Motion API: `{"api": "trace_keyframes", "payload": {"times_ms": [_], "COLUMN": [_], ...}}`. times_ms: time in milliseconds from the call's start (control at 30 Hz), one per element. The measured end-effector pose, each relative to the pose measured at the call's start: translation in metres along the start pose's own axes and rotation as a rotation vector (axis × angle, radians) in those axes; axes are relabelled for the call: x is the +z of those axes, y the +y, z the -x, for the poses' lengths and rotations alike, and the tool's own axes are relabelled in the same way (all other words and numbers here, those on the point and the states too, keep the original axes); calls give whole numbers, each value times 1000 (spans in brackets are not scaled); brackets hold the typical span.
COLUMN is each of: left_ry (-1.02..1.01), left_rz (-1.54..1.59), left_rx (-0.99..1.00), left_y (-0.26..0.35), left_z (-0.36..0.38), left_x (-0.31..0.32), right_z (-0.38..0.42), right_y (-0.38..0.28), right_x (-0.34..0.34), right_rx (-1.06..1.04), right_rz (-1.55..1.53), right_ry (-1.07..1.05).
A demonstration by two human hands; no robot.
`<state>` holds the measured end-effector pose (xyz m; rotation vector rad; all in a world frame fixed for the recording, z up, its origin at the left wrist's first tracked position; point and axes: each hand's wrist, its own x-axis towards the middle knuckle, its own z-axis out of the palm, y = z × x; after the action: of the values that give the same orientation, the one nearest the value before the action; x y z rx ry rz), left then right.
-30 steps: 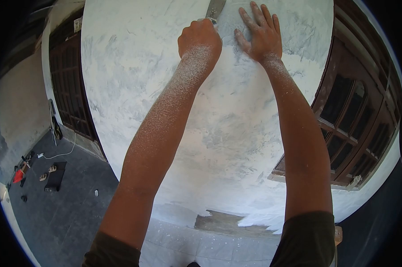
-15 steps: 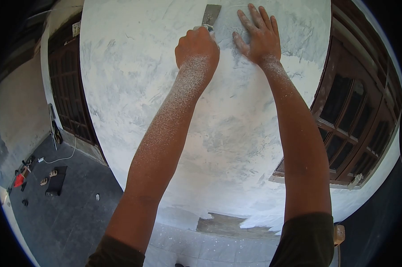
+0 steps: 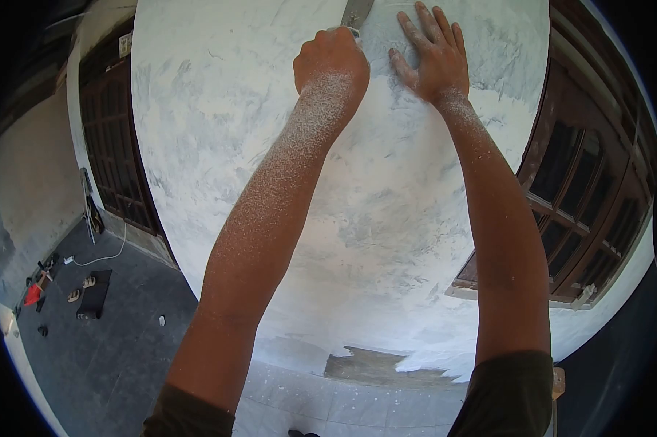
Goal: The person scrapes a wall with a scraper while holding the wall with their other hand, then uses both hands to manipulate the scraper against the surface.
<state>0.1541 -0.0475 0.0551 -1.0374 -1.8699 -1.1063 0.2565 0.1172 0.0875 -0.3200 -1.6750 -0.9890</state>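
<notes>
My left hand [image 3: 333, 64] is closed in a fist around the handle of a putty knife [image 3: 357, 13], whose metal blade points up along the wall. The top of the blade runs out of view. To its right, my right hand [image 3: 437, 64] lies with spread fingers against the white, patchily coated wall [image 3: 386, 211]. White dust covers my left forearm and speckles my right fingers and wrist. Grey streaks and scrape marks show across the wall's surface.
A brown window [image 3: 568, 189] with dark panes stands at the right, a brown door [image 3: 113, 146] at the left. On the dark floor [image 3: 135, 349] lie a mat [image 3: 94, 295], sandals [image 3: 88, 282], a white cord [image 3: 110, 255] and a red item [image 3: 33, 293]. Bare grey wall [image 3: 376, 364] shows low down.
My left hand has pushed the putty knife up and slightly right, its blade now partly beyond the top edge. My right hand appears a little farther right, still spread on the wall.
</notes>
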Motion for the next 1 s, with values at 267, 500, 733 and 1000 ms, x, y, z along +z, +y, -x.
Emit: {"api": "trace_keyframes", "payload": {"times_ms": [267,500,733,1000], "left_ry": [16,14,7,2], "left_rz": [-17,27,46,41], "left_rx": [6,10,-1,-25], "left_y": [-5,0,0,2], "left_z": [13,1,-4,-3], "left_x": [13,3,-1,3], "right_z": [2,4,3,3], "right_y": [0,8,12,1], "right_x": [1,16,23,-1], "right_rx": [-4,-27,-47,8], "right_rz": [-15,31,82,-21], "right_ry": [17,86,173,-3]}}
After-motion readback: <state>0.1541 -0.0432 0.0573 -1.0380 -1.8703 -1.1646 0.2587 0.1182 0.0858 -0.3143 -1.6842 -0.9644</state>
